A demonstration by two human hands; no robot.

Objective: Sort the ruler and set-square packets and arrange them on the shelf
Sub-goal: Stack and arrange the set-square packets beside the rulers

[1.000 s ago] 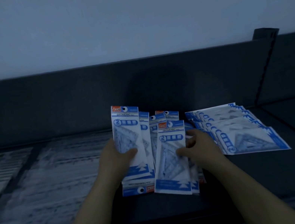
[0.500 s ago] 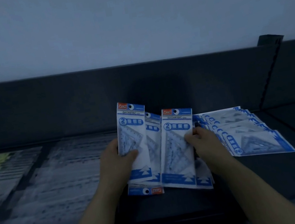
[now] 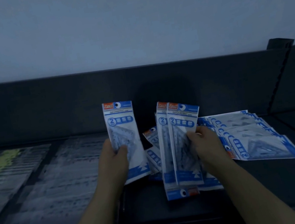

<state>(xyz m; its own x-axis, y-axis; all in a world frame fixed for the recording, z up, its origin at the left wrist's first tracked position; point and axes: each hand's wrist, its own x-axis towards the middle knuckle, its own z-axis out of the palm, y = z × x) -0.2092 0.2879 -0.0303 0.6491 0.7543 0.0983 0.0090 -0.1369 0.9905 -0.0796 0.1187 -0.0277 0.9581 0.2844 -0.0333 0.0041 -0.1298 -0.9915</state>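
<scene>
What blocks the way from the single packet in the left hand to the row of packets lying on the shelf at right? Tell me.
The bunch of packets held upright by the right hand stands between the left hand's packet and the laid-out row.

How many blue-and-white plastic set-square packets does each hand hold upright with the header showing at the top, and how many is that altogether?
Left hand: 1 blue-and-white plastic set-square packet
Right hand: 2 upright packets
Total: 3
The packets tucked behind these and the flat fan overlap too much to count.
</scene>
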